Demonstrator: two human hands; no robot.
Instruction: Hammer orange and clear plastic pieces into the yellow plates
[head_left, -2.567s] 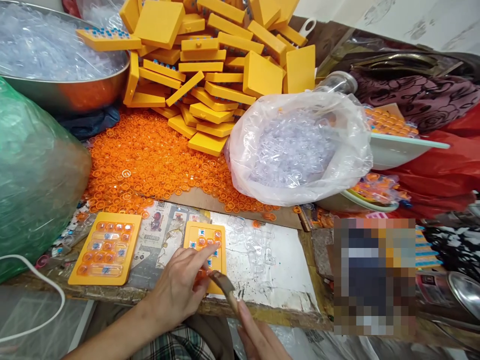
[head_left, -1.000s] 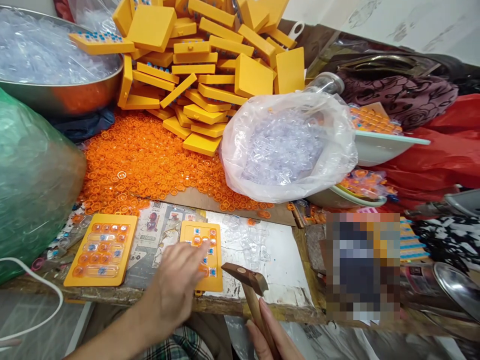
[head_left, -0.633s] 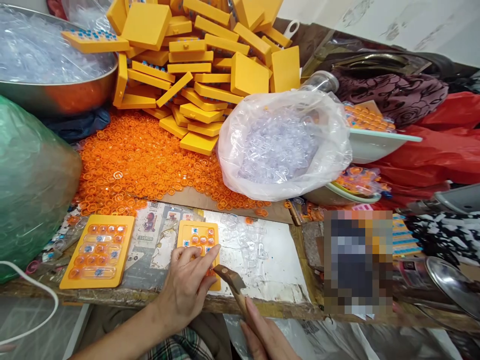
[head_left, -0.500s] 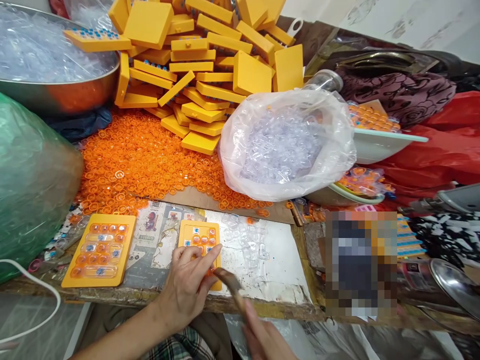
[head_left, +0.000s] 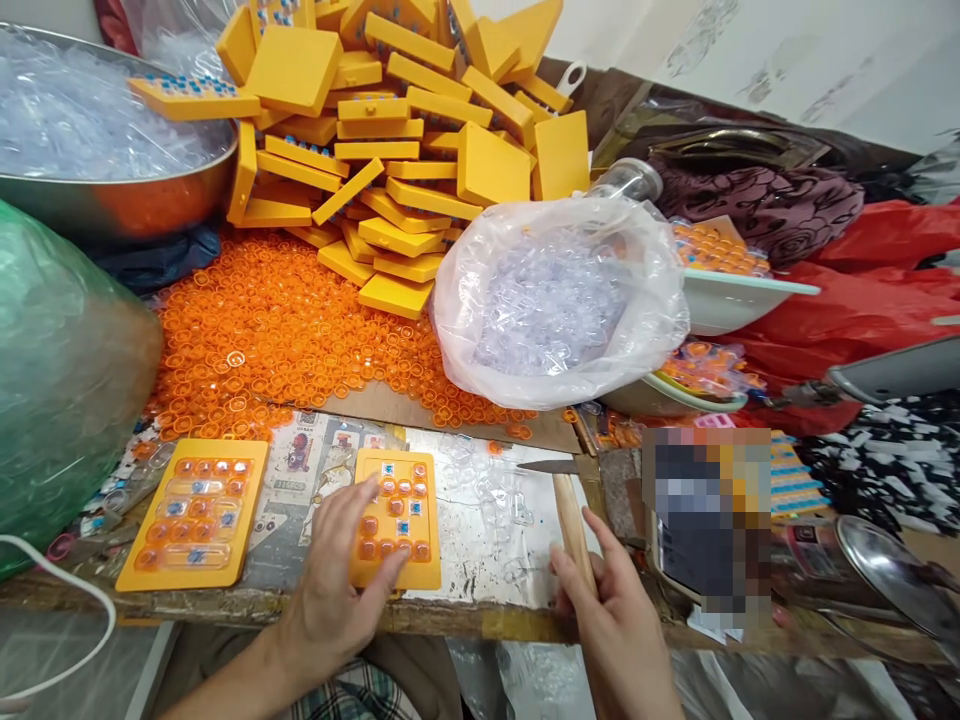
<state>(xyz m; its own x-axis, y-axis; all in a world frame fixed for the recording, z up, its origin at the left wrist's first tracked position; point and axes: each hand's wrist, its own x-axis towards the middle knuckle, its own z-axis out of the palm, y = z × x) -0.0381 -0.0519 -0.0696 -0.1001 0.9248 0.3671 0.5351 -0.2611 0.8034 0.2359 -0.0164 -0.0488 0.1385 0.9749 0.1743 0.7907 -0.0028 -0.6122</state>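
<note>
A small yellow panel studded with orange and blue caps lies on the worn board in front of me. My left hand rests on its lower left part with the fingers spread, the thumb along its bottom edge. To the right, my right hand is closed round the wooden handle of a hammer. The hammer's metal head lies on the board, apart from the panel. A few clear plastic pieces are scattered between panel and hammer.
A second filled yellow panel lies at left. Behind are loose orange caps, a heap of yellow panels, a bag of clear pieces, a metal basin, a green bag, and a white bowl.
The hammer has swung away from the panel to the right and now lies on the board. My left hand has slid down and left, uncovering most of the panel.
</note>
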